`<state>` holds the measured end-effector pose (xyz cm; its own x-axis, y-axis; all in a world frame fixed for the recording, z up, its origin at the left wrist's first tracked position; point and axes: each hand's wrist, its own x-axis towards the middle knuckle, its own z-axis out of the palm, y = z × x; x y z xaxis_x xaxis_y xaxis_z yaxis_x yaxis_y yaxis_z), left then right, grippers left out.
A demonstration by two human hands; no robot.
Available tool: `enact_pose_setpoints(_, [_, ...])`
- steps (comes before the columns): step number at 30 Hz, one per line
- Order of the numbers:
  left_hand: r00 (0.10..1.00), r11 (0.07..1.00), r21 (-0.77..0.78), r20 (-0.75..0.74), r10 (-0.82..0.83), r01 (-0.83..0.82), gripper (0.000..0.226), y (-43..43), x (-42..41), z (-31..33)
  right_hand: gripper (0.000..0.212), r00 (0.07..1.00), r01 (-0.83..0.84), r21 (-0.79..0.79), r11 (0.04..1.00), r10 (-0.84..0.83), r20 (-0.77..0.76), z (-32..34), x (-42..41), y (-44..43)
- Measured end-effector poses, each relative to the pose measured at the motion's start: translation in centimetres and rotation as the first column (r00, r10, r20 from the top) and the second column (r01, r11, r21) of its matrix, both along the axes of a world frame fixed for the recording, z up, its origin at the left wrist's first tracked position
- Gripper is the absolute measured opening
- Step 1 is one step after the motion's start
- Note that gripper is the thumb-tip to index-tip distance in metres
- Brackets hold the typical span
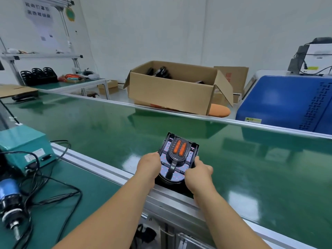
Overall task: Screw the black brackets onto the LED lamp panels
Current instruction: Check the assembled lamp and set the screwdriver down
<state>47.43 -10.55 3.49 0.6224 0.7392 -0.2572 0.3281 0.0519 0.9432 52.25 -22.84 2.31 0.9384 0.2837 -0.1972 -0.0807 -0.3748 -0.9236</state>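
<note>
Left hand [150, 165] and right hand [198, 174] grip the LED lamp panel [181, 170], black bracket [178, 155] on top, at the near edge of the conveyor belt [89, 126], seemingly setting it down; next, release.

Glossy green belt [233, 168]; brushed aluminium rail [172, 198]; matt brown cardboard box [168, 90]; lamp panel [177, 159] probably black plastic.

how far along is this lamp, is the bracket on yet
Looks done: a black bracket sits on the LED lamp panel; screws are too small to tell. In hand: the left hand and right hand grip the panel's sides on the green belt, while the electric screwdriver lies unheld on the bench. Left: probably more units, since the cardboard box beyond the belt holds dark parts.
</note>
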Motion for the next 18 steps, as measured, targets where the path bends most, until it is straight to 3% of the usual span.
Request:
enact_pose_setpoints(3, [1.000,1.000,-0.017,-0.005,-0.011,0.011,0.030,-0.1,-0.3,0.8,0.068,0.998,0.041,0.043,0.998,-0.039,-0.046,0.4,0.1,-0.2])
enact_pose_setpoints(7, [0.999,0.998,0.064,0.044,0.020,-0.023,0.046,0.5,-1.6,2.4,0.070,0.986,0.100,0.071,0.992,-0.109,0.127,1.6,0.0,0.0])
enact_pose_setpoints(9, [0.996,0.994,0.099,0.091,0.025,-0.034,0.028,1.4,-2.5,3.1,0.065,0.974,0.076,0.096,0.992,-0.094,0.206,2.5,-0.5,0.9])
enact_pose_setpoints(13, [0.982,0.988,0.039,0.123,0.141,-0.147,0.037,3.4,-5.1,4.9,0.048,0.965,-0.068,0.156,0.985,0.026,0.259,4.3,-3.0,4.4])
enact_pose_setpoints(18, [0.944,0.954,0.057,0.173,0.281,-0.294,0.034,7.0,-10.3,5.9,0.062,0.906,-0.339,0.122,0.933,0.288,0.310,5.5,-8.6,10.3])
